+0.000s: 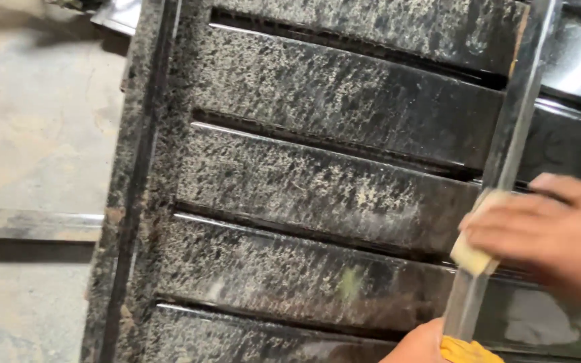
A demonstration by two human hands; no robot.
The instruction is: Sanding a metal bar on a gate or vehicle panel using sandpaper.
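Panel: black louvred metal panel (317,188), slats speckled with pale residue, fills view.
Bar: shiny upright bar (506,161), long axis 12-to-6, slightly tilted.
Right hand (539,235): fingers closed on pale sponge block (473,252), pressed on bar, 3 o'clock.
Left hand (419,344): 6 o'clock, beside yellow cloth (469,351); finger state unclear.
Nearer: right hand.

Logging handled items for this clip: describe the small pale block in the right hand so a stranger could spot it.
A black louvred metal panel fills the view, crossed by an upright bar at its right. Against that bar, the right hand presses a small yellowish sponge-like block, the only pale, soft-looking thing on the dark metal.
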